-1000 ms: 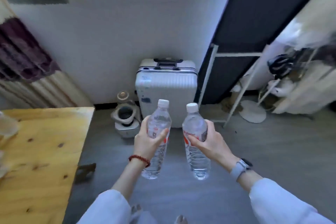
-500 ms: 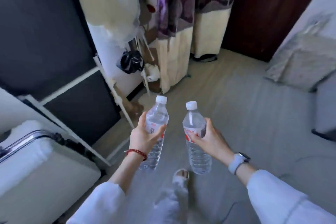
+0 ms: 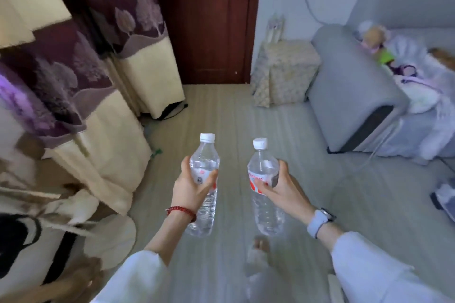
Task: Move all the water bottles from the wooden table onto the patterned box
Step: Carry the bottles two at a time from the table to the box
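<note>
Head view: I see both of my hands out in front, each carrying one clear water bottle upright over the floor.
Left hand (image 3: 190,188): wrapped round the middle of the left bottle (image 3: 204,187), thumb across its front; a red bead bracelet (image 3: 181,213) sits on the wrist.
Right hand (image 3: 283,189): fingers curled round the label band of the right bottle (image 3: 264,187); a pale watch (image 3: 320,221) sits on the wrist.
Bottles: both white-capped and close side by side, but not touching each other.
Patterned box (image 3: 285,71): ahead and to the right, standing on the floor between the dark red door (image 3: 209,19) and the grey sofa (image 3: 352,86); its top looks bare as far as I can tell.
Hidden or unclear: my palms cover part of each label, so I can't read the print; the things lying on the sofa are too blurred to name; the lower left corner is smeared; the desk is out of frame.
Change since half a second ago: the camera has swung right, so the suitcase and dark panel are gone, and the door, box and sofa now fill the far side; my grips look the same.
Edges and room: curtains (image 3: 98,56) line the left side, the sofa arm bounds the right, and an open strip of floor (image 3: 221,110) runs between them up to the box.
</note>
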